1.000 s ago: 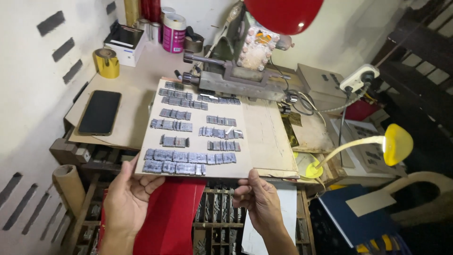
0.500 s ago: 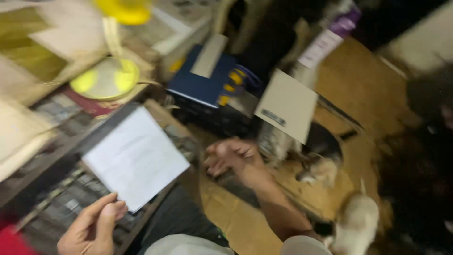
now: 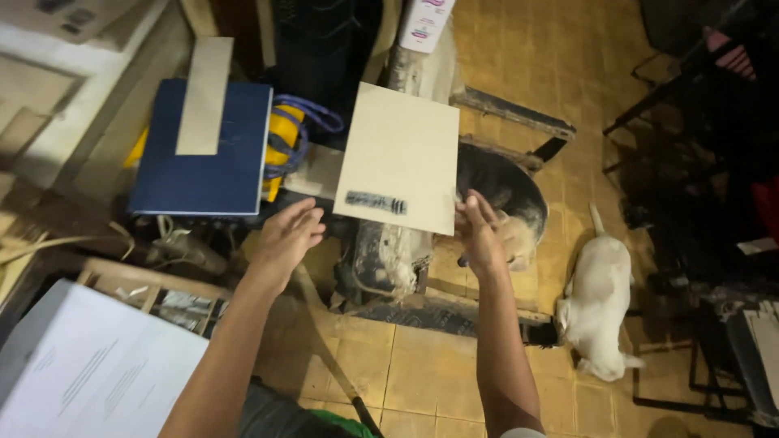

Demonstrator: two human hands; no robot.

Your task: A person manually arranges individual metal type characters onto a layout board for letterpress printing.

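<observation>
Pale card: a beige rectangular cardboard sheet (image 3: 399,158) with a dark smudged strip near its lower edge, tilted, over the dark machine below.
Right grip: right hand (image 3: 480,235) touches the sheet's lower right corner, fingers (image 3: 473,207) spread along that edge; whether they pinch it cannot be told.
Left grip: left hand (image 3: 288,237) is open, fingers loosely curled, holding nothing; it hangs just left of the sheet's lower left corner, apart from it.
Sheet edges: top edge near a white bottle with pink label (image 3: 423,23); left edge just beside a yellow object with blue straps (image 3: 288,138); right edge overlaps a dark and tan dog (image 3: 507,199).
Left side: a dark blue flat rectangular case (image 3: 207,166) with a grey cardboard strip (image 3: 203,93) lying along its top, near the left hand.
Lower left: a white printed paper sheet (image 3: 89,377) resting beside a wooden frame (image 3: 154,284).
Right side: a white dog (image 3: 596,296) lies on the tan tiled floor (image 3: 422,369), well apart from the sheet.
Open room: bare tiles between the forearms and below the right hand; a dark metal rack (image 3: 714,203) closes the far right.
</observation>
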